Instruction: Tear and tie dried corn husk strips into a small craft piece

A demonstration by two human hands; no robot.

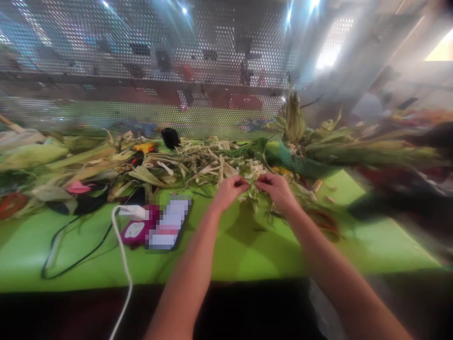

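In the head view, my left hand (231, 189) and my right hand (278, 189) are close together above the green tabletop, each with its fingertips pinched. Thin, pale green corn husk strips (252, 191) show between the two hands and hang a little below the fingertips. Blur hides exactly how each hand grips them. Just beyond my hands lies a heap of dried corn husk pieces (198, 163), some curled and some torn narrow.
A phone (182, 222) lies beside a magenta case (136, 231) with a white cable (124, 264). A black cord (76, 259) loops at left. Leafy stalks (368, 153) lie over a green mesh (300, 163) at right. A perforated metal panel (212, 56) stands behind.
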